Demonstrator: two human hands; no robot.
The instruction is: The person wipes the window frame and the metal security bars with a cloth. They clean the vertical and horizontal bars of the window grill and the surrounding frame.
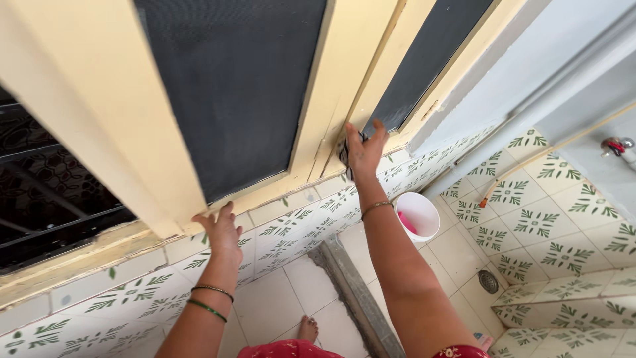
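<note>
My right hand (pixel 365 147) presses a dark crumpled cloth (pixel 344 154) against the lower edge of a cream-painted window frame (pixel 331 99), just below a dark mesh pane (pixel 424 59). My left hand (pixel 219 230) rests with its fingers on the frame's bottom rail near the tiled sill, holding nothing. Both wrists wear bangles. A larger dark mesh panel (pixel 232 86) fills the frame between my two hands.
White wall tiles with green leaf patterns (pixel 298 225) run below the window. A white bucket with something pink inside (pixel 417 215) stands on the floor. A grey raised strip (pixel 354 292), a floor drain (pixel 488 281), a tap (pixel 616 146) and my bare foot (pixel 307 329) are visible.
</note>
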